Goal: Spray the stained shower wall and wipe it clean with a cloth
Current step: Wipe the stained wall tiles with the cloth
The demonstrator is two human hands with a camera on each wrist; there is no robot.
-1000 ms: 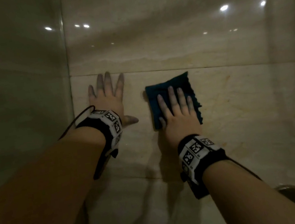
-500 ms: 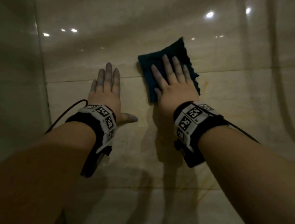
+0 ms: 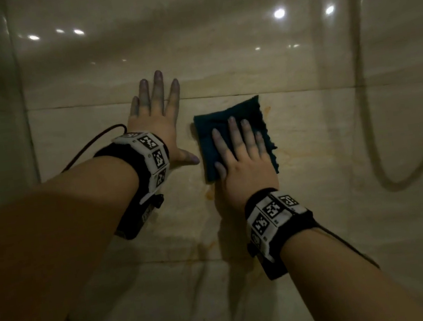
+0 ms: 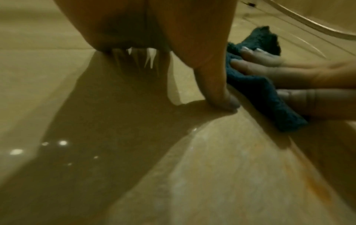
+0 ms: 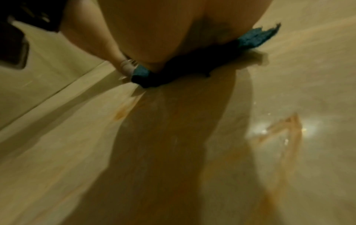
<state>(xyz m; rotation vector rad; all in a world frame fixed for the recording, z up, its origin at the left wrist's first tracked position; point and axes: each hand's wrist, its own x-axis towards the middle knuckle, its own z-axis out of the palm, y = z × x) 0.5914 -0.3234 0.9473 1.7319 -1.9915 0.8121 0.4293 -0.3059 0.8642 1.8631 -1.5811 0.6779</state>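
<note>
A folded dark teal cloth [image 3: 238, 126] lies flat against the beige tiled shower wall [image 3: 322, 128]. My right hand [image 3: 242, 153] presses it to the tile with straight fingers; the same cloth [image 4: 256, 89] [image 5: 173, 68] shows in both wrist views. Beside it to the left, my left hand [image 3: 159, 124] rests flat on the wall, fingers spread, thumb almost touching the cloth's edge. Orange-brown stains streak the tile below the cloth [image 3: 209, 194], and more streaks [image 5: 287, 137] appear in the right wrist view. No spray bottle is in view.
The wall meets a side wall at a corner [image 3: 27, 132] on the left. A shower hose [image 3: 367, 100] hangs in a loop at the right. A horizontal grout line [image 3: 303, 89] runs just above the cloth, another [image 3: 164, 260] below my wrists.
My right hand slid the cloth up past the grout line, then back down below it. The left hand stayed flat on the wall.
</note>
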